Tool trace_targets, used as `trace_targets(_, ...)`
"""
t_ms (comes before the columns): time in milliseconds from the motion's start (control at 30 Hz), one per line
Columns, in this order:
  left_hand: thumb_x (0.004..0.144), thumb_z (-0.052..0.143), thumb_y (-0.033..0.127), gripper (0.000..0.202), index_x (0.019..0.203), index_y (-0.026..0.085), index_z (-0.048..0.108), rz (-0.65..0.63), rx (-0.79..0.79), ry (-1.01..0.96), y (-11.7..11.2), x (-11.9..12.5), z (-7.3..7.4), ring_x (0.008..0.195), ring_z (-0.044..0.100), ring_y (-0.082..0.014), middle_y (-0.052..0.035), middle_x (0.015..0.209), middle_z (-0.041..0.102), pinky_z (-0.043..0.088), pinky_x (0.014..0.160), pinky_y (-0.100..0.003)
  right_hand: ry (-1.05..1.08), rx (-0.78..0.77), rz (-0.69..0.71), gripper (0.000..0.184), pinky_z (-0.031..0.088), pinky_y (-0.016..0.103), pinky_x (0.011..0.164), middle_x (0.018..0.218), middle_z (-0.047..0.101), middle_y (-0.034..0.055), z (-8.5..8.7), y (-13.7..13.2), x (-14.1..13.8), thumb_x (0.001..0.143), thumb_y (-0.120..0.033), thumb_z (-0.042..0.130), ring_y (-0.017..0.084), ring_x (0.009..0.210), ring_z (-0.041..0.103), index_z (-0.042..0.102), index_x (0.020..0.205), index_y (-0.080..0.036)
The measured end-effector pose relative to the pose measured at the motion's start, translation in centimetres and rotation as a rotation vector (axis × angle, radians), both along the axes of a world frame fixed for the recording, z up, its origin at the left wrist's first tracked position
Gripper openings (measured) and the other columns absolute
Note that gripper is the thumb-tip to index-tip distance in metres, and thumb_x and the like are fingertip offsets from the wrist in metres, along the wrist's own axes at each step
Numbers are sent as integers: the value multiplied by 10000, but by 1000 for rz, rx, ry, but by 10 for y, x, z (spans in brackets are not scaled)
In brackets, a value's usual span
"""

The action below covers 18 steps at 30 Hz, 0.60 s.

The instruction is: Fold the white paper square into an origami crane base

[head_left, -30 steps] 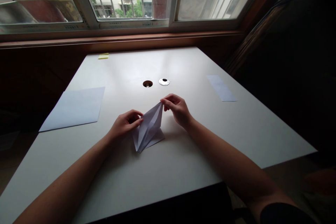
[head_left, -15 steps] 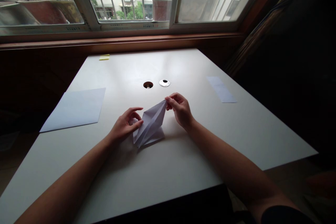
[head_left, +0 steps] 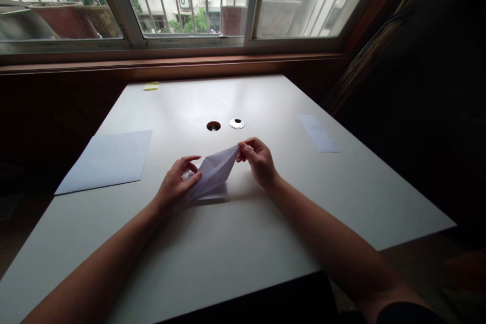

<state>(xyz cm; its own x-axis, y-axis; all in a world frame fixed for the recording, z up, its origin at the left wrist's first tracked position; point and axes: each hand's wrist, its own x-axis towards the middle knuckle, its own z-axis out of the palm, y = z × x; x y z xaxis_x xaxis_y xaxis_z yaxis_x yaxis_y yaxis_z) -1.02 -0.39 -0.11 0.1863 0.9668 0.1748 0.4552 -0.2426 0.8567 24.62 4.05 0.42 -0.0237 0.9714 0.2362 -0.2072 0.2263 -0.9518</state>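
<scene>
A folded sheet of white paper (head_left: 217,169) is between my hands, its lower layer resting on or just above the white table (head_left: 243,243). My right hand (head_left: 258,161) pinches the paper's upper right tip between thumb and fingers, pulling that flap up at a slant. At the paper's left end, my left hand (head_left: 177,179) curls round the edge, thumb on the near face and index finger stretched out above. Part of the paper's left side is hidden behind the left thumb and fingers.
Larger white sheets (head_left: 110,161) lie at the table's left edge. A narrow paper strip (head_left: 318,133) lies on the right. Beyond my hands are a round hole (head_left: 213,126) and a metal ring (head_left: 237,123). Yellow sticky notes (head_left: 151,86) sit at the far left, below the window.
The folded paper has turned and flattened, its lower points swinging left towards my left hand. That hand has shifted slightly left; my right hand keeps its pinch on the tip.
</scene>
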Motion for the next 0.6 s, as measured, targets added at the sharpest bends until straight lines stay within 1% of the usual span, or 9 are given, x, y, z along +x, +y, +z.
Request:
trace_targets(100,869,643,388,438,1279,252,571,26,4,17,0,0,2,899,623,-192,-37,938,647,493,784,-298,-22,-6,10,282,437,287,593,632,637,-25,1,0,0,842,-473,709,136,583,608,599,819,-213)
trace_targets(233,874,639,392,430,1277,261,567,24,-1,29,0,1,4,891,620,-188,-34,940,644,493,783,-299,-41,-7,14,283,443,291,603,642,638,-23,3,-2,0,845,-476,702,140,596,618,602,827,-212)
trace_targets(400,874,638,384,424,1275,266,571,28,6,33,0,1,2,919,619,-194,-37,950,652,490,799,-304,-47,5,11,259,438,289,605,650,629,-27,4,-2,0,852,-458,697,136,603,615,610,832,-215)
trace_targets(600,873,635,386,424,1273,258,577,28,7,39,0,0,3,914,622,-199,-41,945,662,493,795,-307,-58,0,8,278,447,292,602,661,623,-29,6,-3,0,840,-479,700,136,601,611,612,835,-216)
